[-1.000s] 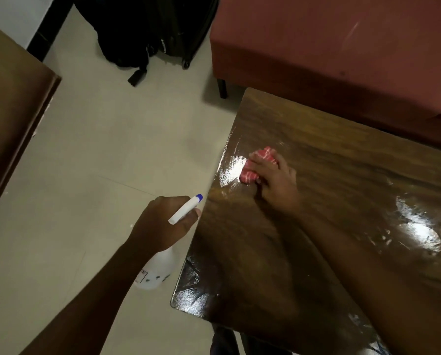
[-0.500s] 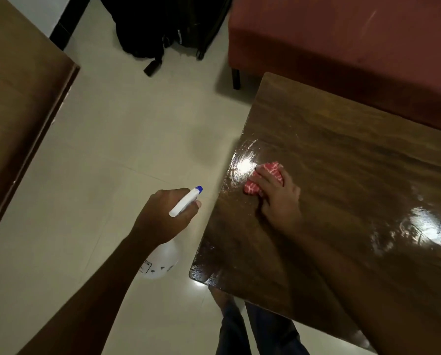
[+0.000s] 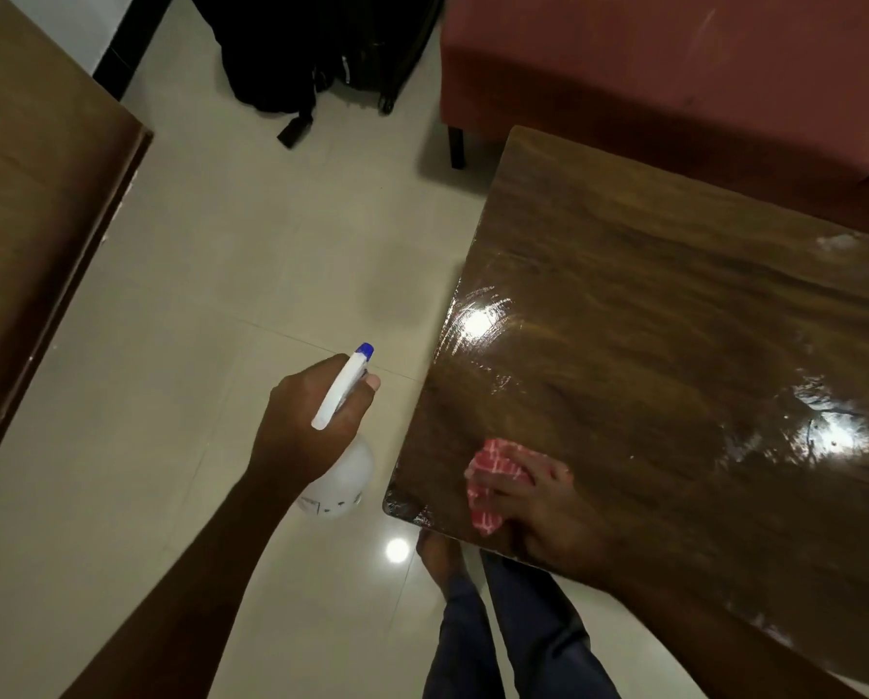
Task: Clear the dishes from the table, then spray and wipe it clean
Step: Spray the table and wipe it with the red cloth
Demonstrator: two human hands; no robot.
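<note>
**Cloth pressed at the table's near corner, spray bottle held off the edge**

The right hand (image 3: pixel 538 502) lies palm-down on a red-and-white checked cloth (image 3: pixel 490 471), its fingers (image 3: pixel 503 485) stretched fairly flat across the fabric and pressing it onto the wood rather than curling round it; the hand is somewhat blurred. The cloth is bunched, with one end sticking out beyond the fingertips and another toward the table's front edge. It sits on the wooden table (image 3: pixel 649 295), close to the corner nearest the person.

The left hand (image 3: pixel 311 421) is wrapped round the neck of a white spray bottle (image 3: pixel 341 484), thumb up beside the head, whose blue-tipped nozzle points away from the person. The bottle hangs over the floor, just beside the table's left edge and not touching it.

The tabletop is glossy, with streaky wet patches and two bright glares, one near the left edge and one toward the right.

Below the corner show a bare foot (image 3: pixel 437 552) and blue trousers (image 3: pixel 503 648) on the cream tiled floor (image 3: pixel 220 295). A rust-red sofa (image 3: pixel 674 68) stands behind the table, a black bag (image 3: pixel 281 53) lies on the floor beside it, and a second wooden surface (image 3: pixel 34 194) fills the left side.
</note>
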